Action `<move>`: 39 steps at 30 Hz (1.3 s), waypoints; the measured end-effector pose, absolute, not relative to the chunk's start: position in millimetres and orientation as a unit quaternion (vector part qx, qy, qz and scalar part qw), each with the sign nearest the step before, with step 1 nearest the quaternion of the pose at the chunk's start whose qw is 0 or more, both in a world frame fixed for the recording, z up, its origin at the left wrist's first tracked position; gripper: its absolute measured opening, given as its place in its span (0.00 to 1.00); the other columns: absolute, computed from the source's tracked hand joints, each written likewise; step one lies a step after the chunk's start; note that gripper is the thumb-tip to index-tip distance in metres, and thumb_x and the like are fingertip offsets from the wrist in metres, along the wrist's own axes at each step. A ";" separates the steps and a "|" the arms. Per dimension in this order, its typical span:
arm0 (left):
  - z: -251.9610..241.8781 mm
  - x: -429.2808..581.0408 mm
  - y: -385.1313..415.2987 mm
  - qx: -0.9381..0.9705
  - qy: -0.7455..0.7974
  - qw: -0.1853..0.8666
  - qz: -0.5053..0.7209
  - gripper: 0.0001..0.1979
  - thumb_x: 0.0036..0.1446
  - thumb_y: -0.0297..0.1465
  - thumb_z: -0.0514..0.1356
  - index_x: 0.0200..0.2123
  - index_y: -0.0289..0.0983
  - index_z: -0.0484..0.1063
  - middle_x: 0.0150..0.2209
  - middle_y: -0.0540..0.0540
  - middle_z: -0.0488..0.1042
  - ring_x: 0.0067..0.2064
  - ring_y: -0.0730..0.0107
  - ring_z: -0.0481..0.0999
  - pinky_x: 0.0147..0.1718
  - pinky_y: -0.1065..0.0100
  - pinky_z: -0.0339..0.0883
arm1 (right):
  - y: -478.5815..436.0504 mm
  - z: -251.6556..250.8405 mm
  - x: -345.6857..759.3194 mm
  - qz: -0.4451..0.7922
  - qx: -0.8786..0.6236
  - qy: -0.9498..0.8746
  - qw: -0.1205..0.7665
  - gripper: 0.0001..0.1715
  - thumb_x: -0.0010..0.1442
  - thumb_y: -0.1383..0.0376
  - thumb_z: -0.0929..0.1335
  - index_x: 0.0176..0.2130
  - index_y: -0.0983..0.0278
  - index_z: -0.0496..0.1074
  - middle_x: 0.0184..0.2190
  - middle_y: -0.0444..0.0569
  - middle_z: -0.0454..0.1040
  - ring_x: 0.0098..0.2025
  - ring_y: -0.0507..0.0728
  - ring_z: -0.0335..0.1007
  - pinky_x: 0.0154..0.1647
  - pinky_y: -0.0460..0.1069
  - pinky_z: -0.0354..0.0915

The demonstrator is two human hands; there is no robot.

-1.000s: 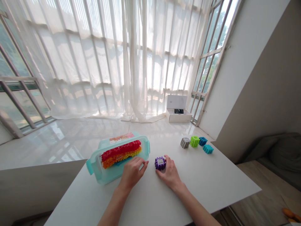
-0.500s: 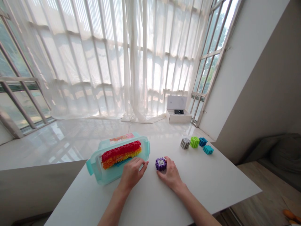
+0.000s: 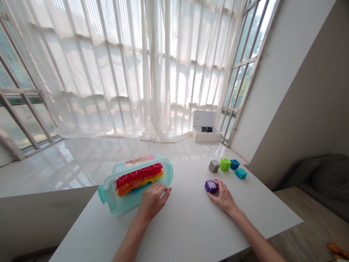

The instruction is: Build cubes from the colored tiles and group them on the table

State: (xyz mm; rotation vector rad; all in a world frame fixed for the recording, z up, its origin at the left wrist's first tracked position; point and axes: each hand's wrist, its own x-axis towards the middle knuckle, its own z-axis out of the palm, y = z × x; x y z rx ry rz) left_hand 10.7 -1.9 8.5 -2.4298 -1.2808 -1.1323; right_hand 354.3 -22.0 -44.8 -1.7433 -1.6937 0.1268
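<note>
The right grip point(image 3: 222, 196) is half closed, its fingers curved around a purple toothed block point(image 3: 211, 186) that sits on the white tabletop point(image 3: 191, 233) just ahead of the palm. It appears to have hold of the block, though the far side of the hand is hidden. The block's toothed sides give the fingertips edges to bear on.

Just ahead of the right grip stands a loose cluster: a grey toothed block point(image 3: 214, 166), a lime-green toothed block point(image 3: 225, 165), a blue toothed block point(image 3: 234, 164) and a teal toothed block point(image 3: 241, 173).

Well to the right grip's left, the left grip point(image 3: 152, 202) lies loosely open, its fingers resting on the near wall of a clear teal plastic box point(image 3: 128, 207) without any visible firm hold. Just beyond the left grip, the box holds rows of red, orange and yellow blocks point(image 3: 139, 178).

Farther ahead, a white open carton point(image 3: 206, 135) stands on the glossy floor before a sheer curtain point(image 3: 122, 72).
</note>
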 end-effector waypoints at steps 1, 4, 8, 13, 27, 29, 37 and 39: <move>8.7 10.9 -2.1 -0.815 -0.430 0.086 -0.378 0.16 0.66 0.35 0.55 0.25 0.39 0.66 0.26 0.49 0.73 0.31 0.66 0.74 0.31 0.67 0.61 | -21.4 -45.6 366.2 0.045 -0.679 -0.648 0.342 0.37 0.53 0.54 0.71 0.58 0.64 0.61 0.49 0.57 0.73 0.54 0.65 0.71 0.55 0.57 0.67; 8.9 11.3 -2.6 -0.819 -0.429 0.086 -0.373 0.16 0.66 0.34 0.55 0.25 0.39 0.66 0.26 0.49 0.74 0.31 0.66 0.74 0.31 0.67 0.61 | -17.8 -48.3 401.0 0.036 -0.696 -0.632 0.338 0.38 0.52 0.53 0.71 0.57 0.64 0.61 0.49 0.58 0.73 0.53 0.65 0.71 0.54 0.58 0.67; 8.7 11.5 -2.4 -0.821 -0.423 0.091 -0.373 0.16 0.66 0.34 0.54 0.25 0.39 0.67 0.25 0.49 0.74 0.30 0.67 0.74 0.31 0.67 0.62 | -11.0 -51.7 439.1 0.024 -0.711 -0.611 0.349 0.39 0.51 0.51 0.71 0.56 0.64 0.62 0.49 0.57 0.74 0.51 0.64 0.73 0.53 0.57 0.68; 6.1 9.9 -0.7 -0.824 -0.426 0.087 -0.364 0.16 0.66 0.35 0.54 0.25 0.39 0.68 0.26 0.48 0.74 0.31 0.66 0.74 0.31 0.66 0.62 | -3.2 -54.9 466.9 0.012 -0.728 -0.591 0.347 0.41 0.50 0.50 0.71 0.58 0.65 0.61 0.49 0.58 0.74 0.53 0.66 0.71 0.53 0.58 0.67; 1.9 8.7 1.1 -0.828 -0.435 0.062 -0.348 0.15 0.66 0.35 0.55 0.27 0.39 0.70 0.28 0.48 0.75 0.33 0.66 0.74 0.34 0.66 0.62 | -15.5 -52.9 461.2 -0.045 -0.756 -0.541 0.366 0.41 0.50 0.49 0.70 0.56 0.66 0.60 0.42 0.57 0.75 0.43 0.66 0.74 0.46 0.57 0.69; 2.4 8.8 0.7 -0.828 -0.435 0.062 -0.349 0.15 0.66 0.35 0.55 0.27 0.39 0.70 0.28 0.48 0.75 0.33 0.66 0.74 0.34 0.66 0.62 | -15.7 -53.4 459.4 -0.052 -0.762 -0.536 0.359 0.38 0.51 0.51 0.70 0.55 0.67 0.60 0.39 0.56 0.75 0.41 0.65 0.75 0.44 0.56 0.69; 7.5 10.4 -1.6 -0.822 -0.430 0.073 -0.366 0.15 0.66 0.35 0.55 0.26 0.39 0.69 0.27 0.48 0.74 0.31 0.66 0.74 0.32 0.66 0.62 | -5.2 -50.1 462.4 -0.055 -0.760 -0.537 0.362 0.32 0.51 0.54 0.68 0.52 0.65 0.63 0.38 0.56 0.77 0.39 0.65 0.76 0.41 0.55 0.70; 7.7 10.2 -1.5 -0.820 -0.430 0.076 -0.371 0.15 0.66 0.35 0.55 0.26 0.39 0.69 0.26 0.48 0.74 0.31 0.66 0.74 0.31 0.66 0.62 | -1.2 -49.8 464.7 -0.055 -0.760 -0.534 0.367 0.32 0.51 0.53 0.68 0.52 0.65 0.64 0.36 0.54 0.77 0.38 0.65 0.76 0.40 0.55 0.70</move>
